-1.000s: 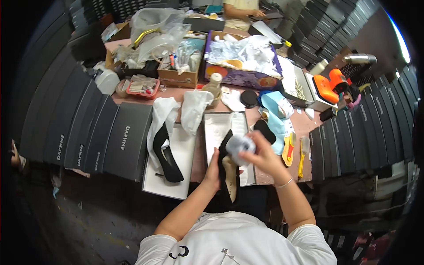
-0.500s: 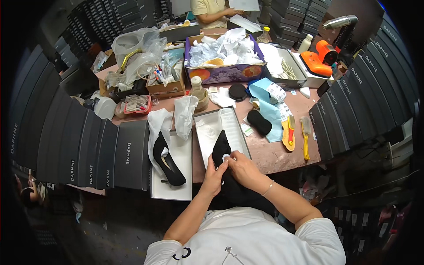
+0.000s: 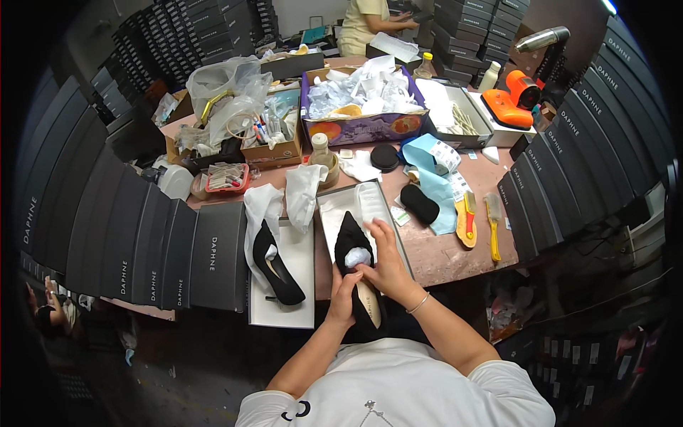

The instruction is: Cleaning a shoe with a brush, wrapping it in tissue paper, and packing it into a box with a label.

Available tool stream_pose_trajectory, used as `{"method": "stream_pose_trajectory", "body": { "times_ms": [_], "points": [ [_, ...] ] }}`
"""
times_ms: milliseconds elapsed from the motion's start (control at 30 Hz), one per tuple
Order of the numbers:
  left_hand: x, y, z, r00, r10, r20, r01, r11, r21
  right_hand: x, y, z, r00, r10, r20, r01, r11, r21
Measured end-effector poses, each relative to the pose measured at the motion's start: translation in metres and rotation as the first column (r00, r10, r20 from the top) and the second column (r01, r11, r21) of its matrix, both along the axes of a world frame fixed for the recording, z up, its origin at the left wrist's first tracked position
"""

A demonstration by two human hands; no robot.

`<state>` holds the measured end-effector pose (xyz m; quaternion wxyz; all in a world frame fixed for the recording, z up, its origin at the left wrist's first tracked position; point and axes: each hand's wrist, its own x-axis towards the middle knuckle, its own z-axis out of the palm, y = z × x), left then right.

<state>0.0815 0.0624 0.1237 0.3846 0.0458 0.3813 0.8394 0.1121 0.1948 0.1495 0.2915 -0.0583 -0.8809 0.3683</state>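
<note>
My left hand (image 3: 343,296) is wrapped around the side of a black pointed high-heeled shoe (image 3: 349,229), holding it toe away from me over the near end of an open shoe box (image 3: 409,265). A wad of white tissue paper (image 3: 358,257) sits in the shoe's opening, and its pale insole shows behind. My right hand (image 3: 390,269) is open, fingers stretched upward beside the shoe, with the thumb at the wad. The matching black shoe (image 3: 286,286), also stuffed with white paper, lies to the left in a white box tray (image 3: 302,249) next to crumpled tissue paper (image 3: 262,206).
Dark shoe boxes (image 3: 220,249) line both sides of the table. Brushes (image 3: 493,224), a black oval sponge (image 3: 419,204) and blue cloth (image 3: 442,186) lie at right. Behind stand a purple carton (image 3: 366,129) of paper and a glass bottle (image 3: 321,153). Another person (image 3: 364,28) works at the back.
The shoe has tilted so its opening and insole show, with the paper wad exposed. My right hand has opened and its fingers have lifted. The person behind has moved right.
</note>
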Motion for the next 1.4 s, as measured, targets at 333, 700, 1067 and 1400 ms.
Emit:
{"method": "stream_pose_trajectory", "body": {
  "times_ms": [333,700,1067,1400],
  "points": [
    [-0.003,-0.021,0.012,0.854,-0.107,-0.509,-0.023,0.970,-0.244,0.032,0.030,0.030,0.810,0.529,0.254,-0.411,0.820,-0.398],
    [0.005,-0.029,-0.015,0.760,-0.217,-0.613,-0.108,0.887,-0.448,0.048,0.020,0.014,0.882,0.394,0.259,-0.313,0.900,-0.304],
    [-0.029,-0.010,0.002,0.782,-0.111,-0.614,-0.273,0.824,-0.497,0.014,0.010,0.027,0.933,0.337,0.125,-0.313,0.933,-0.178],
    [-0.053,-0.012,0.028,0.736,0.203,-0.645,-0.500,0.806,-0.317,0.031,0.008,0.068,0.783,0.483,0.392,-0.414,0.875,-0.250]
  ]
}}
